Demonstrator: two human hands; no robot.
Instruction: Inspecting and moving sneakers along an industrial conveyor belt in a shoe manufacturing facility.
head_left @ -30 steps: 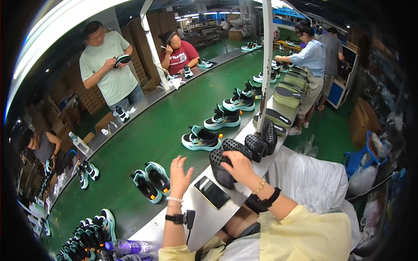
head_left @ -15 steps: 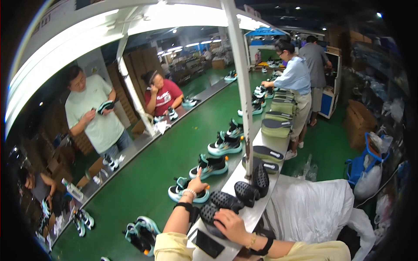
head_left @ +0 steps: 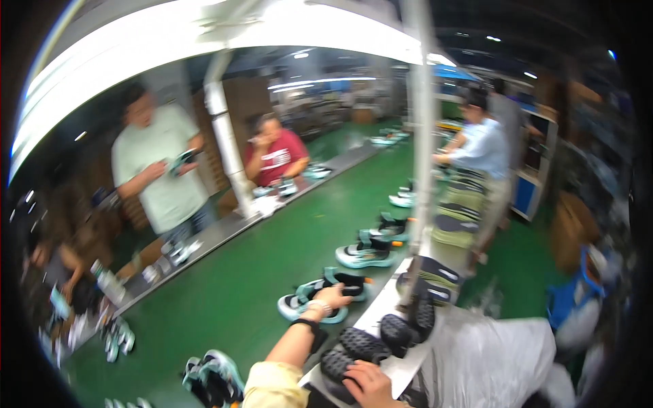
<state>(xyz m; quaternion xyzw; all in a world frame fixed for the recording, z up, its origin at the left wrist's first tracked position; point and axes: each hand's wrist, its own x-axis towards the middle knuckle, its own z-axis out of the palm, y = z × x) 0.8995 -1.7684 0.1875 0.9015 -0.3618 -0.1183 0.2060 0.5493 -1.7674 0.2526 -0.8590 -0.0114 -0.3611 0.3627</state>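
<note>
My left hand (head_left: 331,297) reaches over the green belt, blurred, its fingers stretched out over a black and mint sneaker (head_left: 313,309). Just beyond it, partly overlapped, stands a second sneaker (head_left: 354,284) of the same kind. Whether the fingertips touch either one I cannot tell. My right hand (head_left: 371,384) rests with its fingers laid over a black dimpled shoe-shaped piece (head_left: 337,364). Similar dimpled pieces (head_left: 364,343) line the white ledge beside the belt. Another sneaker pair (head_left: 214,381) lies nearer, to the left of my left forearm.
A white post (head_left: 418,156) rises from the ledge, with stacked olive and black soles (head_left: 459,217) past it. More sneakers (head_left: 364,253) stand farther along the belt. White sacking (head_left: 483,360) bulges at right. Co-workers stand or sit across the belt and at the far right.
The view has swung and blurred, so the scene sits farther right and lower. My left hand has moved forward over the sneakers. My right hand stays on the dimpled piece.
</note>
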